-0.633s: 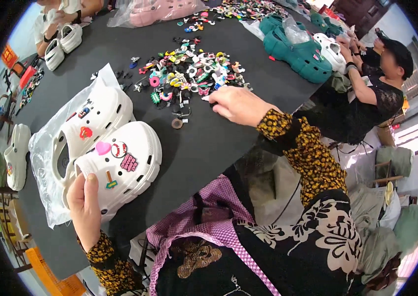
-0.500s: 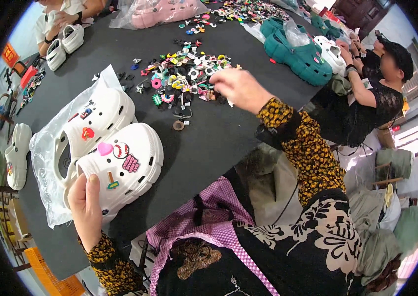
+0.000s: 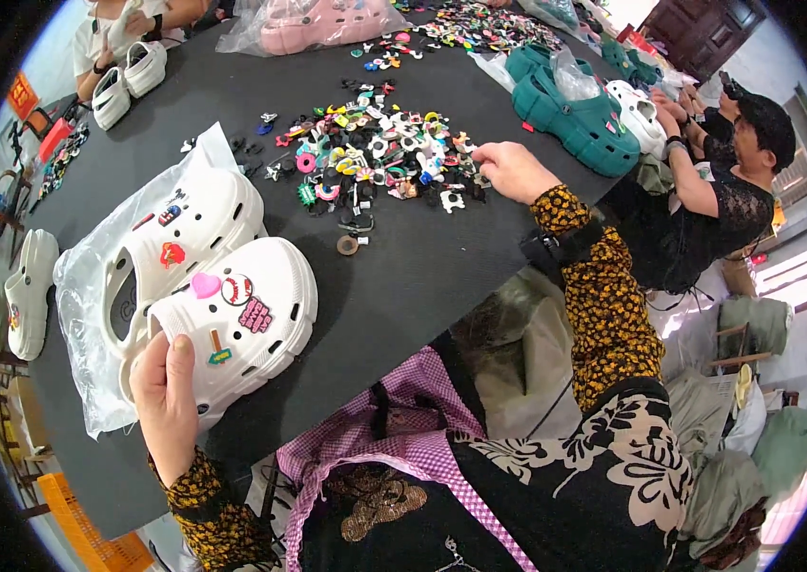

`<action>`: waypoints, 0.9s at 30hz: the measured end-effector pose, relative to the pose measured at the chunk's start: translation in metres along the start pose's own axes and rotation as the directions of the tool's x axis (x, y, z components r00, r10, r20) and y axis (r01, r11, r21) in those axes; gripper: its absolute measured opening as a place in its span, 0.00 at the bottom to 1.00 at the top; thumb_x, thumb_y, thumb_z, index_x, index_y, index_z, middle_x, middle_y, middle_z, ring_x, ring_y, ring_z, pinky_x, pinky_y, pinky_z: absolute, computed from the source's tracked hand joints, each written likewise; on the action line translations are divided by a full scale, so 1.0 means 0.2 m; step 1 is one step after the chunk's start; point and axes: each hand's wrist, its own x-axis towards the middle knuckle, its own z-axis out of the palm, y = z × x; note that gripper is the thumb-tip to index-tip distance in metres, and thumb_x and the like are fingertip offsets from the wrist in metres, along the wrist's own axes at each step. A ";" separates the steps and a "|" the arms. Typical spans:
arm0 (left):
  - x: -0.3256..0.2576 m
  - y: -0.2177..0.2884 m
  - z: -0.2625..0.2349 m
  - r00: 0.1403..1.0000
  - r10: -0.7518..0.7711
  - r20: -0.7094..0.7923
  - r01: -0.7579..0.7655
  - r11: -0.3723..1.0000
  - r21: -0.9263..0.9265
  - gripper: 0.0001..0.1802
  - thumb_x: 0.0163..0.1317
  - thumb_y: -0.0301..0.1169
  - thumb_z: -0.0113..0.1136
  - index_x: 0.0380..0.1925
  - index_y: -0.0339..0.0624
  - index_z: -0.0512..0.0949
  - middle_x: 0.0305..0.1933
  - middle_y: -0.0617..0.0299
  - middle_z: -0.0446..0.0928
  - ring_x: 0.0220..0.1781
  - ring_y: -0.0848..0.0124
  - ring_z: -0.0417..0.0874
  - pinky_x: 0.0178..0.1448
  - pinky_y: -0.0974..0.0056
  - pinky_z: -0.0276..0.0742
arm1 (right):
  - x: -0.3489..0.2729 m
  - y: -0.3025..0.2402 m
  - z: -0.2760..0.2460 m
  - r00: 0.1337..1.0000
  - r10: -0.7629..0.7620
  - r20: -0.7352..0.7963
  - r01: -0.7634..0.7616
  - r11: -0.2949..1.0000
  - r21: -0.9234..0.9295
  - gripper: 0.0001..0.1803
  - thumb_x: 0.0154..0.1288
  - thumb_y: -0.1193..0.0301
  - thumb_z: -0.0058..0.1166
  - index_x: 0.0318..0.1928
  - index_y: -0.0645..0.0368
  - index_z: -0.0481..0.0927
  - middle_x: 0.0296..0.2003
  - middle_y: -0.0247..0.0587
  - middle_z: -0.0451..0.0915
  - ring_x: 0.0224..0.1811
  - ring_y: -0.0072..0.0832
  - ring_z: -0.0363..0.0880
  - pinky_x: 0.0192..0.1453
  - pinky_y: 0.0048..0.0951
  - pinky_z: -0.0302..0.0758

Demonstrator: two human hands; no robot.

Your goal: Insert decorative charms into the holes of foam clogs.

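White clog (image 3: 251, 315) with charms pressed into its top lies on the black table (image 3: 422, 276), its heel end gripped by the left hand (image 3: 167, 396). Right hand (image 3: 513, 170), fingers curled, touches the charm pile (image 3: 375, 157); whether it pinches one cannot be told.

Dark table (image 3: 441, 276): heap of coloured shoe charms (image 3: 375, 157) at centre; white clogs (image 3: 213, 276) on clear plastic bag (image 3: 89, 315), eight o'clock; teal clogs (image 3: 580, 114), two o'clock; pink clogs (image 3: 322, 24), twelve o'clock.
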 end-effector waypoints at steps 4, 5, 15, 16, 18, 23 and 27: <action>0.00 -0.02 -0.01 1.000 0.003 0.008 -0.003 1.000 0.005 0.16 0.68 0.34 0.52 0.24 0.33 0.68 0.21 0.67 0.60 0.27 0.78 0.59 0.30 0.69 0.57 | 0.00 -0.07 0.05 1.000 -0.017 -0.016 0.017 1.000 -0.016 0.19 0.58 0.76 0.45 0.51 0.65 0.76 0.37 0.55 0.80 0.43 0.41 0.81 0.47 0.37 0.75; 0.00 -0.02 -0.01 1.000 0.000 0.021 0.000 1.000 0.005 0.15 0.68 0.34 0.52 0.26 0.33 0.69 0.22 0.67 0.61 0.27 0.78 0.59 0.31 0.70 0.58 | 0.01 -0.10 0.05 1.000 0.004 0.026 -0.006 0.997 0.082 0.20 0.59 0.76 0.45 0.53 0.64 0.75 0.36 0.52 0.80 0.41 0.36 0.80 0.45 0.34 0.76; -0.02 0.02 -0.02 1.000 -0.005 0.028 0.005 1.000 -0.006 0.14 0.69 0.34 0.51 0.31 0.32 0.73 0.23 0.69 0.64 0.28 0.79 0.61 0.32 0.71 0.59 | 0.11 -0.40 -0.04 0.999 -0.023 0.040 -0.011 0.727 0.686 0.20 0.63 0.78 0.45 0.56 0.66 0.73 0.47 0.43 0.79 0.46 0.23 0.79 0.43 0.23 0.77; -0.02 0.02 -0.02 0.999 -0.015 0.035 0.015 1.000 -0.009 0.14 0.69 0.34 0.51 0.29 0.33 0.72 0.22 0.69 0.63 0.28 0.79 0.61 0.32 0.71 0.59 | 0.15 -0.38 -0.04 0.995 -0.092 -0.033 0.092 0.774 0.626 0.18 0.62 0.78 0.45 0.53 0.65 0.76 0.44 0.41 0.80 0.44 0.23 0.80 0.43 0.23 0.77; -0.01 0.03 -0.02 0.999 -0.025 0.039 0.026 1.000 -0.013 0.15 0.69 0.34 0.51 0.28 0.33 0.71 0.22 0.69 0.62 0.28 0.79 0.60 0.32 0.71 0.59 | 0.19 -0.40 -0.08 1.000 -0.013 -0.028 0.026 0.825 0.564 0.16 0.61 0.78 0.46 0.48 0.65 0.79 0.42 0.38 0.82 0.42 0.21 0.80 0.43 0.23 0.77; -0.01 0.03 -0.02 1.000 -0.021 0.021 0.021 1.000 -0.005 0.16 0.68 0.35 0.52 0.25 0.34 0.68 0.21 0.66 0.60 0.27 0.77 0.59 0.31 0.70 0.58 | 0.27 -0.31 0.01 0.977 -0.160 -0.144 0.202 0.913 0.355 0.13 0.55 0.77 0.51 0.41 0.59 0.83 0.34 0.46 0.84 0.37 0.35 0.83 0.45 0.31 0.77; -0.01 0.01 -0.03 0.999 -0.033 0.011 0.033 0.999 -0.021 0.16 0.68 0.35 0.52 0.25 0.34 0.68 0.21 0.66 0.59 0.26 0.76 0.59 0.32 0.69 0.59 | 0.27 -0.31 0.07 0.926 -0.364 -0.100 0.370 0.928 0.049 0.11 0.57 0.73 0.56 0.42 0.56 0.81 0.34 0.43 0.78 0.39 0.38 0.78 0.46 0.33 0.74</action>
